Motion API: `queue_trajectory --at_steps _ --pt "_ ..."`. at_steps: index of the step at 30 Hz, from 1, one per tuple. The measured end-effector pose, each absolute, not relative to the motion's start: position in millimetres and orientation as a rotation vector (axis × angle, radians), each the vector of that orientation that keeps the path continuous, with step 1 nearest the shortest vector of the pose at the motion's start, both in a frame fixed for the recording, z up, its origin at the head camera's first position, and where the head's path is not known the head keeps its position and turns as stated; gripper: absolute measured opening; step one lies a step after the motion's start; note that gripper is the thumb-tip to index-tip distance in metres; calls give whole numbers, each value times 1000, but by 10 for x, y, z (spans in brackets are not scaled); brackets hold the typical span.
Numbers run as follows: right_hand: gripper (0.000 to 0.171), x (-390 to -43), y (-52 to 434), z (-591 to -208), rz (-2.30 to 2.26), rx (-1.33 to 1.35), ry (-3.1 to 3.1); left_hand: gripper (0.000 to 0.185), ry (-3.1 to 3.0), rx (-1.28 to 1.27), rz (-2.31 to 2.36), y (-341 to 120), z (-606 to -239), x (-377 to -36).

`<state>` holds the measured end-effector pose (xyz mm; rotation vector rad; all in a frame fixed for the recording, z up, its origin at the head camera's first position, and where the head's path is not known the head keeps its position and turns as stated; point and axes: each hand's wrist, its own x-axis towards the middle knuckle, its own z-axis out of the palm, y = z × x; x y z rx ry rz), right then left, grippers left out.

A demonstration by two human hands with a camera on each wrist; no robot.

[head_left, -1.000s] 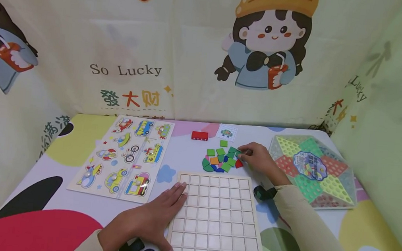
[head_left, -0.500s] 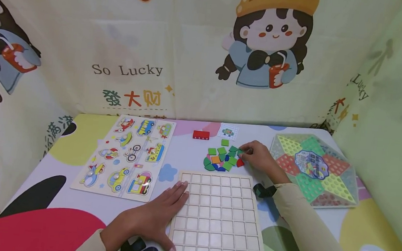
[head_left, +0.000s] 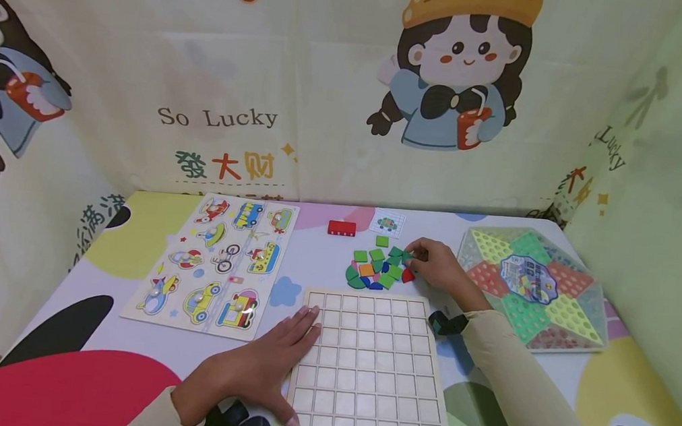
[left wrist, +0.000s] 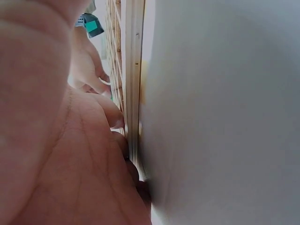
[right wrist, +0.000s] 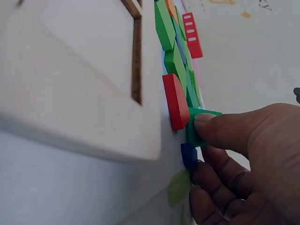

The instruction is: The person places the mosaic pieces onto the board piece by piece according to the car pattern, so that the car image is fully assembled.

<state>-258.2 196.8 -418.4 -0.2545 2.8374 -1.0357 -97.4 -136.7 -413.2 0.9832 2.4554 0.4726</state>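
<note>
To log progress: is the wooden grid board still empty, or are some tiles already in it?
Empty. Every cell of the grid board visible in the head view shows bare wood; the coloured tiles lie heaped on the table behind it.

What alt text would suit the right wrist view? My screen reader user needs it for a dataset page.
A person's right hand pinches a dark green flat wooden tile at the edge of a pile of coloured tiles on a white table. A red flat wooden tile lies beside it, a small blue piece just below, and a pale wooden grid board fills the left.
</note>
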Motion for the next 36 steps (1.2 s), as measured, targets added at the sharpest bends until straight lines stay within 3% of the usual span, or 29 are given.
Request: queue_trajectory --at_steps 9,36 --pt "18 -2550 2073 -4183 -1117 -219 2865 129 2443 1001 497 -1377 -4136 -961" --pt "12 -2205 1759 -3942 -1148 -642 2658 128 2433 987 519 -1384 -4147 -988"
